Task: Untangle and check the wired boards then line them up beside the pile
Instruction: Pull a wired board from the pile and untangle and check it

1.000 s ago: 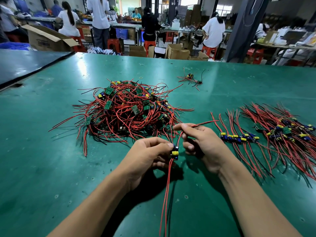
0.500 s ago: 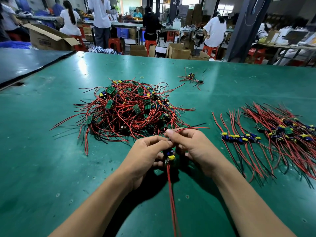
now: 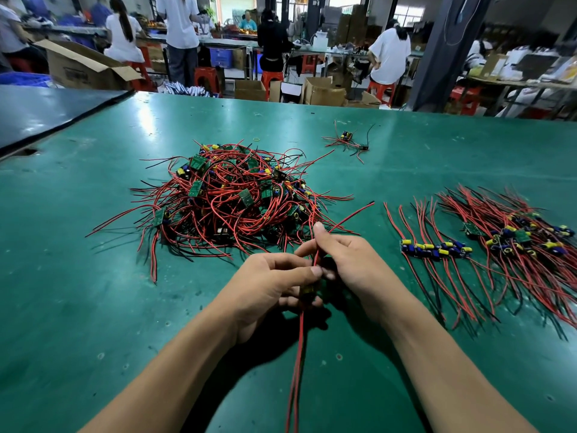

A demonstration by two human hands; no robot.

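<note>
A tangled pile (image 3: 231,201) of small green boards with red and black wires lies in the middle of the green table (image 3: 78,307). My left hand (image 3: 268,285) grips one wired board (image 3: 307,292), mostly hidden between my fingers; its lower wires (image 3: 296,370) trail toward me. My right hand (image 3: 349,264) pinches that board's upper red wires, which run up and to the right. To the right, a short row of boards (image 3: 437,248) with yellow and blue parts lies side by side, wires spread front and back. A looser heap of boards (image 3: 524,239) lies beyond it.
A few stray wired boards (image 3: 346,140) lie farther back on the table, with a small yellow rubber band (image 3: 256,139) near them. A darker table (image 3: 37,110) adjoins at the left. Cardboard boxes (image 3: 84,67), red stools and several seated or standing people fill the background.
My hands have come together over the board. The right hand slid from the wire ends down to the board and now pinches the wires close to it, and the wire tips swung right.
</note>
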